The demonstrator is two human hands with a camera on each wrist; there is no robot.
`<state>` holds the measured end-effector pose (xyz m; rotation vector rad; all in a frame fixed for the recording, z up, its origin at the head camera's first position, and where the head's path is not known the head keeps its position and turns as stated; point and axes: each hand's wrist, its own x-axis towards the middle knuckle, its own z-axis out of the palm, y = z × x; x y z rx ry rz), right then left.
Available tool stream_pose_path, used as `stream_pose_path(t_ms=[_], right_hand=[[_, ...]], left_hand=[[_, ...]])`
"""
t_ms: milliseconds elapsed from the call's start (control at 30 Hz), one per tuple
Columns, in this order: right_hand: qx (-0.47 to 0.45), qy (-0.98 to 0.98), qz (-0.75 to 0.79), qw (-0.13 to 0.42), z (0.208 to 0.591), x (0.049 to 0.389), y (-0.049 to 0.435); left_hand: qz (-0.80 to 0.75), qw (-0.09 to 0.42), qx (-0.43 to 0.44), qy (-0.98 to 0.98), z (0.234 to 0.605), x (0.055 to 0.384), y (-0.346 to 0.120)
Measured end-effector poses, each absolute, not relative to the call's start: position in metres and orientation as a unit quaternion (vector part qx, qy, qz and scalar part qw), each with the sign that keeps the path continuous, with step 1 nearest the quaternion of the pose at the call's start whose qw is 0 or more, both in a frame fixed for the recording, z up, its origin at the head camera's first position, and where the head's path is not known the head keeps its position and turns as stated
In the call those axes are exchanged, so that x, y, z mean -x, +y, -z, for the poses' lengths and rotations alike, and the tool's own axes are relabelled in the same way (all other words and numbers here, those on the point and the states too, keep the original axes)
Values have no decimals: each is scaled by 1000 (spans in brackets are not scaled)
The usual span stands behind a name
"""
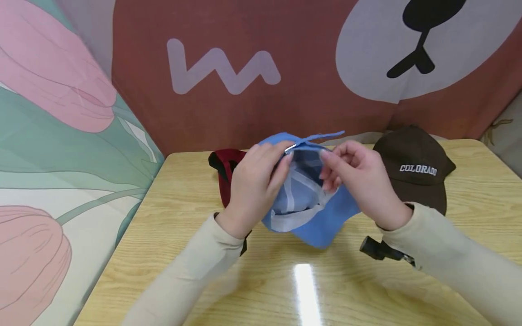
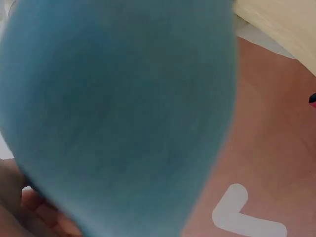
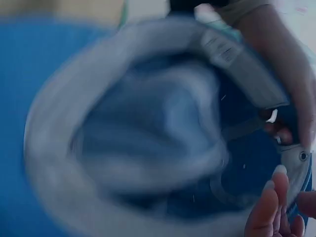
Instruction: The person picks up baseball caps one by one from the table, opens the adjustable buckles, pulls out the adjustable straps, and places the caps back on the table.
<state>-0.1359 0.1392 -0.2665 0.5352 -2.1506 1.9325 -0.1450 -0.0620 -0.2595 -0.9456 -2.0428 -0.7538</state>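
Observation:
A blue baseball cap (image 1: 322,226) is held tilted over the table, with its pale-lined inside towards me and its brim pointing down. My left hand (image 1: 254,181) grips the back edge beside a small metal buckle (image 1: 290,148). The loose end of a blue strap (image 1: 324,136) sticks out to the right from there. On the other side of the back opening, my right hand (image 1: 363,176) pinches the edge between thumb and fingers. The cap's crown (image 2: 118,118) fills most of the left wrist view. A pale sweatband (image 3: 54,143) rings the inside in the right wrist view.
Behind my left hand lies a red and black cap (image 1: 224,176), partly hidden. A dark brown cap (image 1: 416,154) lettered COLORADO lies at the back right. The wooden table (image 1: 163,226) meets a printed cloth backdrop (image 1: 244,113).

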Motion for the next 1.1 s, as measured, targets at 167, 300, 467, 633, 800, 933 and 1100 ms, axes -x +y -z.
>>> stream_pose_path(t_ms=[167, 300, 467, 633, 800, 933, 1100], right_hand=[[-230, -798, -503, 240, 270, 141, 135], [-300, -809, -400, 309, 272, 147, 131], [-324, -806, -355, 345, 267, 150, 130], [-335, -801, -349, 351, 254, 153, 133], [-336, -811, -337, 339, 239, 153, 136], [-337, -823, -323, 324, 231, 152, 136], [-349, -827, -317, 306, 226, 154, 135]], left_hand=[[307, 383, 374, -787, 258, 146, -62], [306, 376, 386, -785, 258, 145, -62], [266, 359, 423, -788, 253, 142, -58], [197, 384, 442, -786, 237, 146, -63], [172, 379, 455, -787, 219, 152, -63], [173, 325, 464, -805, 212, 156, -62], [170, 303, 454, -820, 211, 160, -60]])
